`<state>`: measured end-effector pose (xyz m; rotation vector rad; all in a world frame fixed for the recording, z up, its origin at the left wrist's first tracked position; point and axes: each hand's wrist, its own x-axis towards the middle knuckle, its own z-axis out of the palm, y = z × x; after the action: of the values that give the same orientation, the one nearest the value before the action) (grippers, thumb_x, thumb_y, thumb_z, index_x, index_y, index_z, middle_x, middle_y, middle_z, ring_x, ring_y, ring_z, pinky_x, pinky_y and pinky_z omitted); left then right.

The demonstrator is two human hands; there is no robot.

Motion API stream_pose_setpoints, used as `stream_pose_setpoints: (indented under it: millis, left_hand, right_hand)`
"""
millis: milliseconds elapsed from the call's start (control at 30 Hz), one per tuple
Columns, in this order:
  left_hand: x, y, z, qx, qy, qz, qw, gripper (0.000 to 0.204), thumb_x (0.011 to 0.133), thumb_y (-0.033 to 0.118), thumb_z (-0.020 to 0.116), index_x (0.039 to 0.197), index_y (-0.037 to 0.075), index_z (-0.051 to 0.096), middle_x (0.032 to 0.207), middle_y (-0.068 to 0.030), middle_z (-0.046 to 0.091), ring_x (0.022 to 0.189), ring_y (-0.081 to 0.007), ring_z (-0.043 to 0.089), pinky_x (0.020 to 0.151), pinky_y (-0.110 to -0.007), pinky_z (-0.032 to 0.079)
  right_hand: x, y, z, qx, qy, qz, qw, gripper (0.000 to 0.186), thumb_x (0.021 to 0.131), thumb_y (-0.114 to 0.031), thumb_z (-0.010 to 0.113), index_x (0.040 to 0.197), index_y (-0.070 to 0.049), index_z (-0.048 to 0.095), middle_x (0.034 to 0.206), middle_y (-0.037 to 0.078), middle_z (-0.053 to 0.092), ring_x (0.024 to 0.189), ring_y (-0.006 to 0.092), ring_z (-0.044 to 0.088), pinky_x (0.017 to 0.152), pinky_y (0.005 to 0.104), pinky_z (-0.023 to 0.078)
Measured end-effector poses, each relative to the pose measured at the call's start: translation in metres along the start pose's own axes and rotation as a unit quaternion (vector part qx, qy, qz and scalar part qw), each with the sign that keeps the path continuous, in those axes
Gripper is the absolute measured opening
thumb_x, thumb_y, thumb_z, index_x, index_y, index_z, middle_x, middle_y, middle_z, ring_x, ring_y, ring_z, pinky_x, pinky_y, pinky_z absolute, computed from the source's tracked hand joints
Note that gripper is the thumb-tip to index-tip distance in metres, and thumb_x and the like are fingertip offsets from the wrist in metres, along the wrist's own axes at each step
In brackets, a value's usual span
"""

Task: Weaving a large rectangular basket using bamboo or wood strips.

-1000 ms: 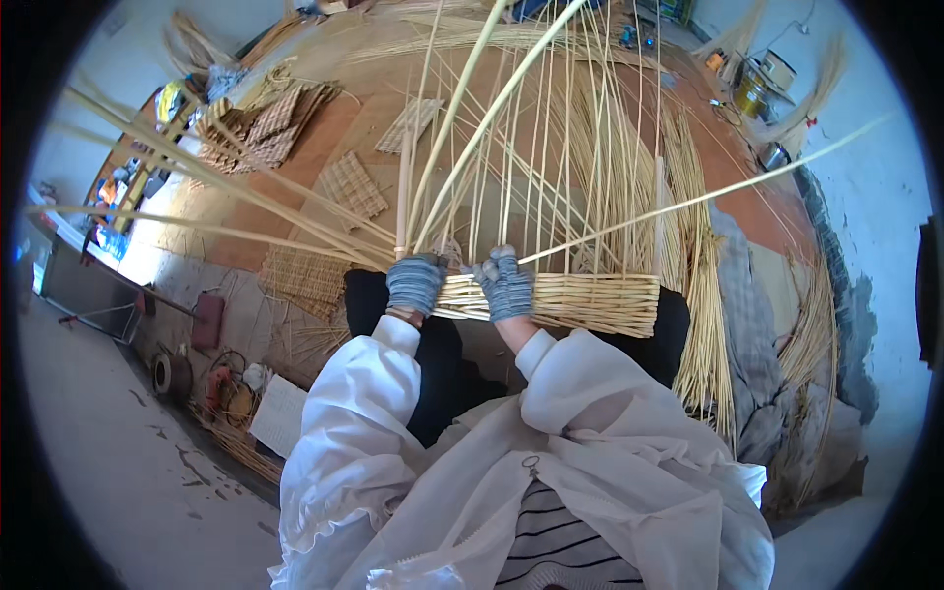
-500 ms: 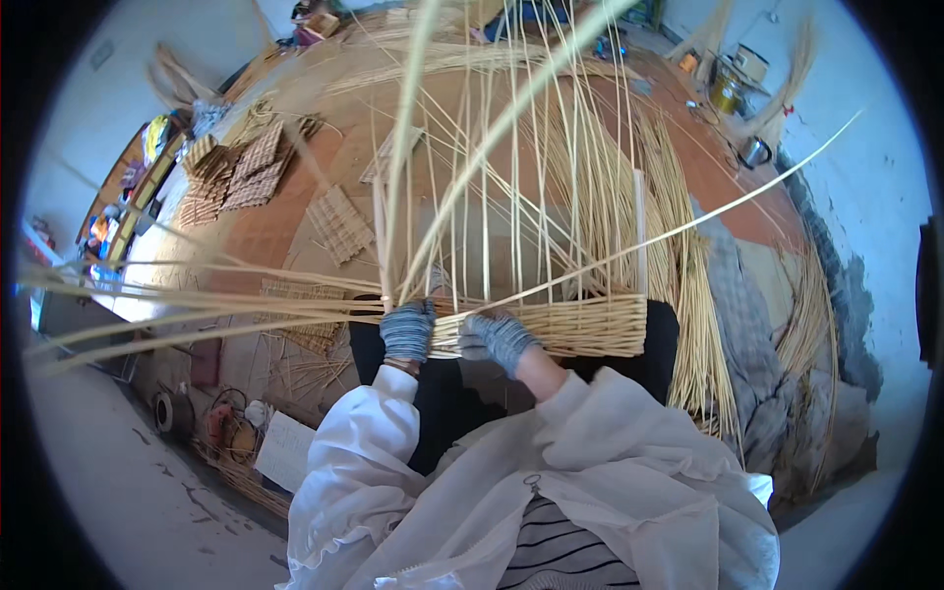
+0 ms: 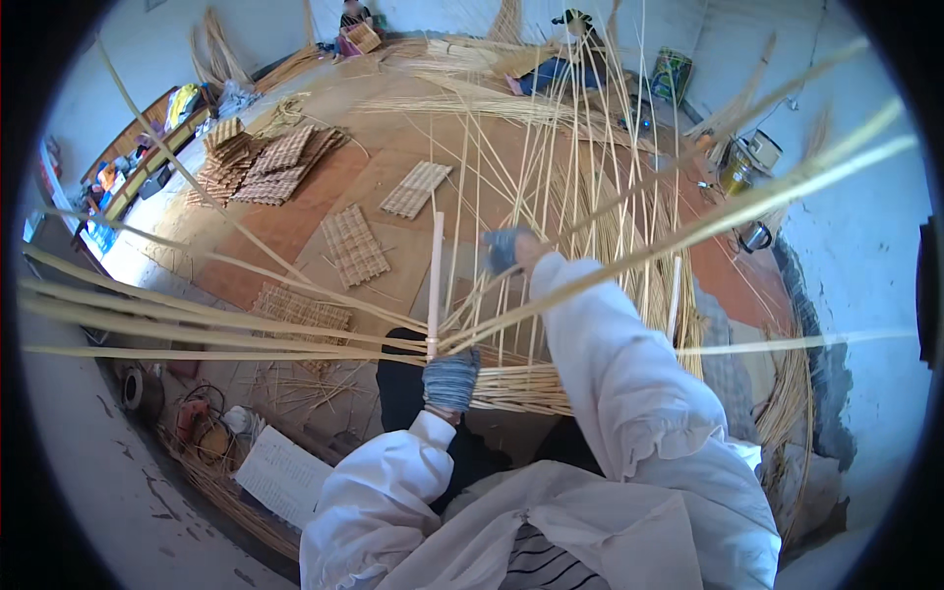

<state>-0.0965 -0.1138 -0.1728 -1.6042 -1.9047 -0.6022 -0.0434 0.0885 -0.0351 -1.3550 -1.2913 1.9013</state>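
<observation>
Part-woven wicker panel
Gloved left hand grips panel's left end; gloved right hand, beyond panel, is too blurred to tell grip.

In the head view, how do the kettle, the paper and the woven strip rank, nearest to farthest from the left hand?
1. Woven strip: its left end is at the left hand.
2. Paper: lower left.
3. Kettle: far right, near the wall.
</observation>
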Motion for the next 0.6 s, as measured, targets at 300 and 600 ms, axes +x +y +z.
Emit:
stream_pose_setpoints:
  millis: [300, 600]
  left_hand:
    - [-0.004, 0.019, 0.031, 0.139, -0.113, 0.007, 0.984, 0.019, 0.077, 0.021, 0.047, 0.06, 0.011, 0.049, 0.046, -0.0077, 0.048, 0.039, -0.0222, 0.05, 0.034, -0.036, 0.038]
    - [0.034, 0.01, 0.003, -0.098, -0.261, -0.024, 0.96, 0.018, 0.07, 0.012, 0.048, 0.076, 0.003, 0.062, 0.061, -0.0133, 0.06, 0.054, -0.0257, 0.06, 0.049, -0.041, 0.046]
  right_hand:
    - [-0.086, -0.178, 0.06, -0.117, -0.279, -0.435, 0.848, 0.019, 0.079, -0.019, 0.057, 0.081, 0.0, 0.059, 0.075, 0.004, 0.059, 0.066, 0.0132, 0.056, 0.056, 0.0233, 0.044]
    - [-0.124, 0.037, -0.119, -0.296, -0.18, -0.191, 0.918, 0.038, 0.084, -0.032, 0.047, 0.104, 0.001, 0.049, 0.095, 0.013, 0.056, 0.086, 0.017, 0.055, 0.075, 0.0302, 0.046]
